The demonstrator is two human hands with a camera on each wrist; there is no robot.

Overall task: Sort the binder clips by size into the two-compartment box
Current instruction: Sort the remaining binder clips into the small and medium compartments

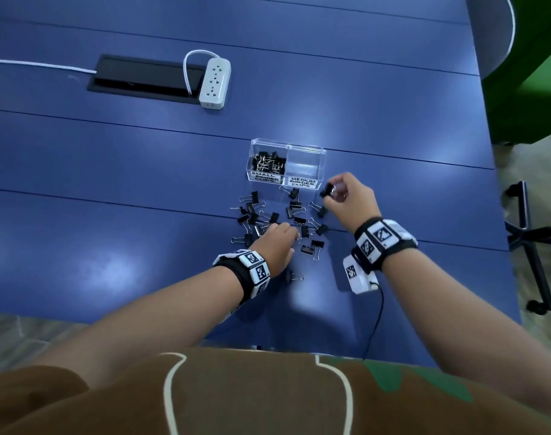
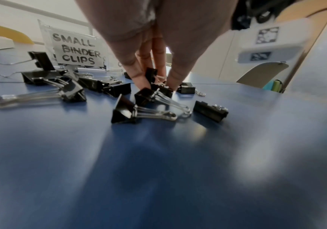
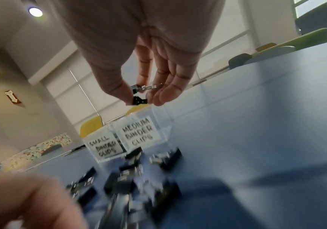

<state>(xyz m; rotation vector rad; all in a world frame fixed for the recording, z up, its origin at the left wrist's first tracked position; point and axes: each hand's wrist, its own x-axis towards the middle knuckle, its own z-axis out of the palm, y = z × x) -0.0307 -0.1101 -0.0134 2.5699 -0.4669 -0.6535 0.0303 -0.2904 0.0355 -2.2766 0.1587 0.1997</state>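
Note:
A clear two-compartment box (image 1: 320,161) stands on the blue table. Its left half, labelled SMALL BINDER CLIPS (image 2: 76,51), holds several black clips; the right half, labelled MEDIUM BINDER CLIPS (image 3: 139,133), looks empty. Several loose black binder clips (image 1: 299,220) lie in a pile in front of it. My left hand (image 1: 283,229) reaches down into the pile, and its thumb and fingertips (image 2: 139,77) pinch a small black clip (image 2: 161,89) resting on the table. My right hand (image 1: 332,193) is raised just right of the box front and pinches a black clip (image 3: 138,100) by its body.
A white power strip (image 1: 214,83) and a black cable recess (image 1: 142,78) sit at the back left. A white tagged device (image 1: 359,274) with a black cable lies under my right wrist. The table's right edge and a chair base (image 1: 531,233) are at the right.

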